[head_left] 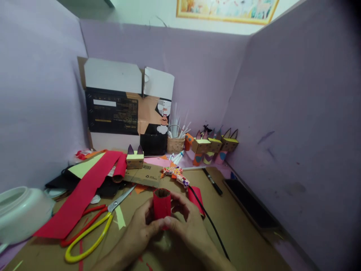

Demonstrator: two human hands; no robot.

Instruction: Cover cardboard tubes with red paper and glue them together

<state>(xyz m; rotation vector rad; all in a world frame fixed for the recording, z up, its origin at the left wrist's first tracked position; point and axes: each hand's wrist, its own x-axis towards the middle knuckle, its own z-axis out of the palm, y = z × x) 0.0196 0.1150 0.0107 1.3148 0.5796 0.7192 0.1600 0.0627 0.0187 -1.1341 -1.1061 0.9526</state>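
Note:
A cardboard tube wrapped in red paper (161, 205) stands upright between my hands, its open brown top facing up. My left hand (144, 222) grips it from the left, and my right hand (184, 216) from the right. Both thumbs press its front near the bottom. Just behind my right hand lies another red roll (196, 199). A glue gun covered in patterned paper (177, 175) rests beyond the tube, its black cord (210, 218) running past my right hand. Scissors with red and yellow handles (97, 222) lie open to the left of my left hand.
Red paper (79, 199) and a white pot (24, 212) are at left. A cat-eared box (135, 160) sits behind. Several similar figures (216, 145) stand by a basket of pens (176, 144). A marker (213, 181) and black tray (251, 203) lie right. Purple walls enclose the desk.

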